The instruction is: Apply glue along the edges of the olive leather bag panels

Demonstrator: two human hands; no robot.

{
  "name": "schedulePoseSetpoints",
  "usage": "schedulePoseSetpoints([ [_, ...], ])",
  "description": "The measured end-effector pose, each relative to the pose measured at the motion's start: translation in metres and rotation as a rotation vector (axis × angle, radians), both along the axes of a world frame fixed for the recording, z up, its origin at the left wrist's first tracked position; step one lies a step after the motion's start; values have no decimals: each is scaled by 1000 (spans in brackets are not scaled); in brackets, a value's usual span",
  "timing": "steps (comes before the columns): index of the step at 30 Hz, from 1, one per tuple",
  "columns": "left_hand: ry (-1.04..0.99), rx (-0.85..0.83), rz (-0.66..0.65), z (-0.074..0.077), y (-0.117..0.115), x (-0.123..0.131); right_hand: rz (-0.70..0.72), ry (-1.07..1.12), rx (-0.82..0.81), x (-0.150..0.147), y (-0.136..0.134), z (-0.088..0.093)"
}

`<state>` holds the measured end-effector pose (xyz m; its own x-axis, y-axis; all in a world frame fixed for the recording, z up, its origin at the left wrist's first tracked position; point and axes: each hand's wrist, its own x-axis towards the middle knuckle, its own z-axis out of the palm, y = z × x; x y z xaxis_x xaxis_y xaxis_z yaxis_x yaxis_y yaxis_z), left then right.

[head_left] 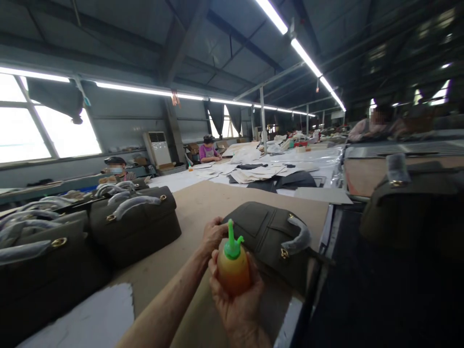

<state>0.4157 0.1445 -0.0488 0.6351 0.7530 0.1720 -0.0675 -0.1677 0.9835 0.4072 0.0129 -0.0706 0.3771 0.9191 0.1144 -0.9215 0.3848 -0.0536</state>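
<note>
Squeeze bottle [233,273] with green nozzle, held upright in right hand [237,304]. Left hand [213,236], close by, lies on corner of olive handbag [263,237]; grip cannot be told. Handbag flat on tan worktop [232,205], near right edge; similar bags [134,229] stand at left.

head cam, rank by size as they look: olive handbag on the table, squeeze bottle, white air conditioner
1. olive handbag
2. squeeze bottle and white air conditioner, not ranked, since the bottle's nearness to the camera makes it unsure
</note>
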Motion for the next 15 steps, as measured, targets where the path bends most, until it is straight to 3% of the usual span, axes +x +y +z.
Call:
schedulePoseSetpoints([
  [8,-135,233,206,66,-21,-81,147,20,61,-48,-27,18],
  [11,-159,231,310,85,-32,-119,245,-18,112,-63,-51,33],
  [15,-98,259,466,105,-52,-176,306,-65,171,-59,-89,54],
])
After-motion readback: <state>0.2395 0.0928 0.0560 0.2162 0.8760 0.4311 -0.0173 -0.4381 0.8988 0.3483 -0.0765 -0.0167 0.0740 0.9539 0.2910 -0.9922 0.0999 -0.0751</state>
